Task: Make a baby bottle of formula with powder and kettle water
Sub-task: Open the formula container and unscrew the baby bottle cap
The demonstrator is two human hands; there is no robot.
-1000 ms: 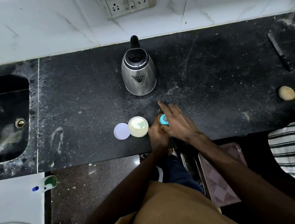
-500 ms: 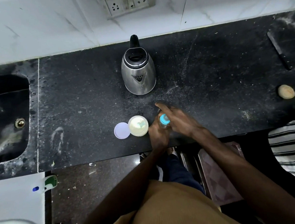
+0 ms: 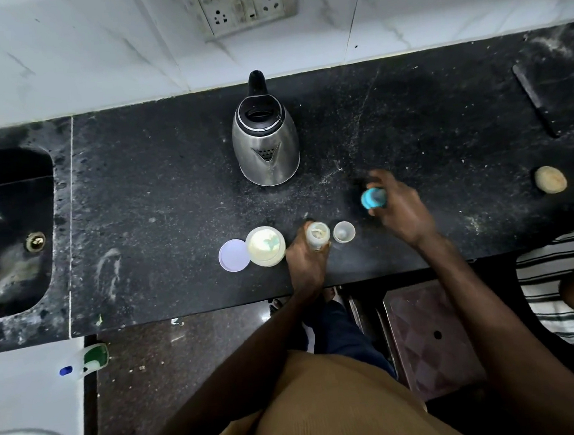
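My left hand [image 3: 304, 260] grips the clear baby bottle [image 3: 318, 235], which stands upright and uncapped on the black counter [image 3: 160, 199]. My right hand [image 3: 398, 208] holds the blue teat ring [image 3: 373, 198] above the counter, to the right of the bottle. A small clear cap [image 3: 343, 231] lies just right of the bottle. Left of the bottle stands an open tub of pale powder [image 3: 266, 245], with its lilac lid [image 3: 233, 256] lying beside it. The steel kettle [image 3: 265, 140] stands behind them with its lid open.
A dark sink [image 3: 8, 232] lies at the left end of the counter. A round pale object [image 3: 550, 179] and a long dark strip [image 3: 535, 100] lie at the far right. A wall socket [image 3: 245, 6] sits above the kettle. Another person in stripes [image 3: 558, 285] stands at right.
My right hand has taken the blue teat ring off the bottle and moved it up and right. The clear cap now lies beside the open bottle. My left hand still holds the bottle.
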